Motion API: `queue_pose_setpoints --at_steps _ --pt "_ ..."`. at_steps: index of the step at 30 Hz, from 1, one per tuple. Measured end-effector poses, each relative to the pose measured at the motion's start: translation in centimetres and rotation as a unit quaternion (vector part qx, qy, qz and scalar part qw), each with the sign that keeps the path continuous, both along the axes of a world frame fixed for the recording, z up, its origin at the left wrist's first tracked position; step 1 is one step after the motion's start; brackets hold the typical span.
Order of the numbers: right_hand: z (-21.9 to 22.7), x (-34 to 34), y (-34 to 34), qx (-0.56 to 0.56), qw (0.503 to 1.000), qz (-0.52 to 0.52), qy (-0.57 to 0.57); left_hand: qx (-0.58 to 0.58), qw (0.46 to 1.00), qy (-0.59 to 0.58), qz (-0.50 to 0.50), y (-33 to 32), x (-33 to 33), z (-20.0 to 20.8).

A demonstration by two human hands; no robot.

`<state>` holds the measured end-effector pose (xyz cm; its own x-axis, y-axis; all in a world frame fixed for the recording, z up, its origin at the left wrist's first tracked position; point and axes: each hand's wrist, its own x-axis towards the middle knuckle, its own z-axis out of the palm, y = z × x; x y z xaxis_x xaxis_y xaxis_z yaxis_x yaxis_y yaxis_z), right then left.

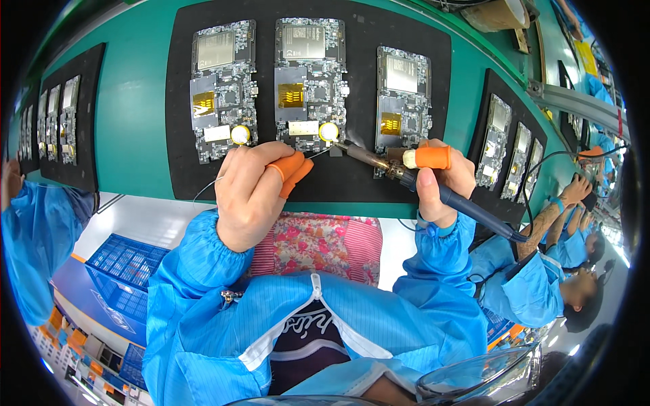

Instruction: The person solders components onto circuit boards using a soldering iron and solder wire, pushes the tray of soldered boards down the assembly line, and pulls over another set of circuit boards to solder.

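While the right hand (459,174) gripped a soldering iron (468,209) by its handle, the iron's tip stood at the lower right corner of the middle circuit board (311,78), near a yellow-rimmed white disc (328,131); contact could not be told. Left hand (249,188), orange finger covers (290,166) on, had its fingers pinched around a thin wire (318,154) that ran toward the tip. Board lay on a black mat (362,74) on the green desk (135,122), between two similar boards (224,88).

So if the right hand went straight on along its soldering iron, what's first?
Probably the yellow-rimmed coin cell on the middle circuit board, just past the soldering iron tip; depth leaves contact unclear.
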<state>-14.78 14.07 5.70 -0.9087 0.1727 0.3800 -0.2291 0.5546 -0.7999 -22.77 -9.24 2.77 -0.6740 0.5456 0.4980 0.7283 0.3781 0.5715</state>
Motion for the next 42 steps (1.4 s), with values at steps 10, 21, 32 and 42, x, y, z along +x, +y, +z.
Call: queue_pose_setpoints --at_steps 10,21,32,42 --pt "-0.1 -0.2 0.0 0.018 1.0 0.002 0.011 -0.013 0.999 0.025 -0.036 1.1 -0.3 0.2" --pt "0.0 -0.2 0.1 0.017 1.0 0.01 0.015 -0.053 0.998 0.022 -0.041 1.0 -0.3 0.8" --pt "0.5 0.4 0.1 -0.029 0.999 -0.015 0.016 -0.037 0.999 -0.029 0.011 -1.0 -0.3 1.9" --pt "-0.1 -0.4 -0.3 0.001 0.999 0.044 0.019 -0.012 1.0 -0.01 0.008 0.0 -0.1 0.9"
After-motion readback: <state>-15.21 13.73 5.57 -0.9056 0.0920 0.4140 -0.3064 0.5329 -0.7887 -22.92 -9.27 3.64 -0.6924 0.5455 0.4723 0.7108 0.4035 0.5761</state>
